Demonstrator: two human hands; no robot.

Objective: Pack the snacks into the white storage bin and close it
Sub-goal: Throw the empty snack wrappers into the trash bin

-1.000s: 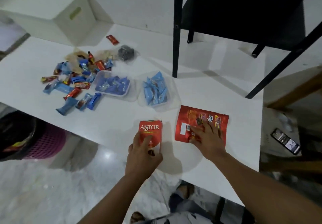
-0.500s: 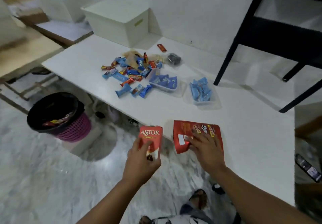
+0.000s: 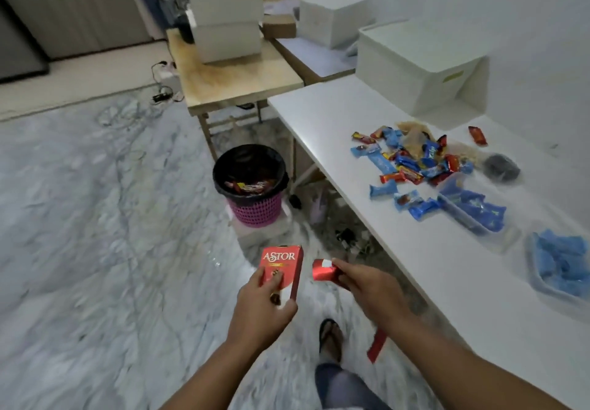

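Head view, looking down and forward over a grey marbled floor with a long white bench running along the right. The left hand holds a red cardboard Astor box upright over the floor, thumb across the front face and the other fingers curled round the box's right side. The right hand, just right of the box and apart from it, grips a crumpled red foil pouch; its fingers are curled round the foil, one end of which protrudes to the left, while a red strip shows below the wrist. Both hands are off the near edge of the bench. The white lidded storage bin stands at the far end of the bench against the wall, lid on. Nearer than the bin lies a loose heap of small blue and red wrapped snacks, with a single red wrapped snack apart on its far right. Near the heap stands a clear plastic tub of blue wrapped snacks; a second clear tub of blue snacks sits at the right edge of the view. On the floor to the left of the bench stands a pink latticed wastebasket with a black liner, wrappers visible inside.
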